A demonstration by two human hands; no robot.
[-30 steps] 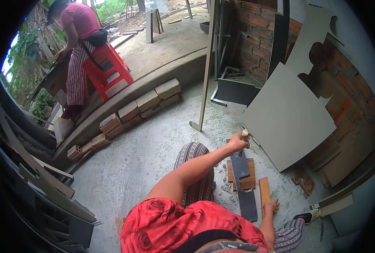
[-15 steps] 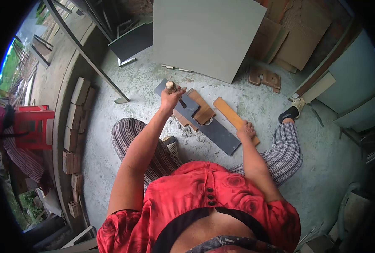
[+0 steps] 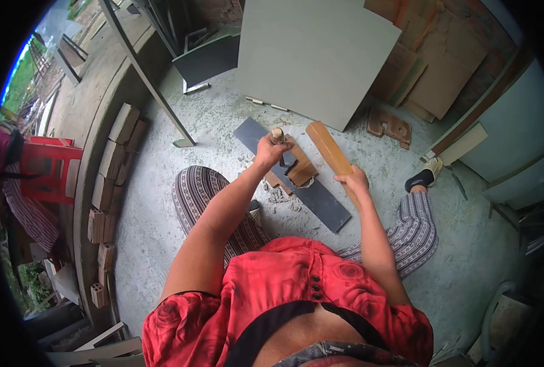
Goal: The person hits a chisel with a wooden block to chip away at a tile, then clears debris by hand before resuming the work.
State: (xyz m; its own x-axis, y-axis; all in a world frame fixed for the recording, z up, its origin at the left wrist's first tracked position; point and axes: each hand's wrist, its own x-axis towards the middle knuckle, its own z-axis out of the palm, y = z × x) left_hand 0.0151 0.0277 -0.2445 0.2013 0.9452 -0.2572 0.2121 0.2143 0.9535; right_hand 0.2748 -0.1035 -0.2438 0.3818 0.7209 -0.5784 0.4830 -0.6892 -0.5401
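My left hand is closed around the upright wooden handle of a chisel; its dark lower part is partly hidden behind the fingers. The tool stands over a brown wooden block, which lies across a long dark grey board on the floor. Pale chips and shavings are scattered beside the block. On the right, my right hand grips a long yellow-brown wooden bar near its lower end. The bar's far end is raised and points away from me, apart from the chisel.
A large pale panel leans at the back, with cardboard sheets to its right. A brown wooden piece with cut-outs lies on the floor. Bricks line the left ledge, near a red chair and another person's striped trouser leg.
My right hand has lifted the wooden bar off the floor, its far end now higher and nearer the camera. The whole view has shifted slightly. My left hand still holds the chisel.
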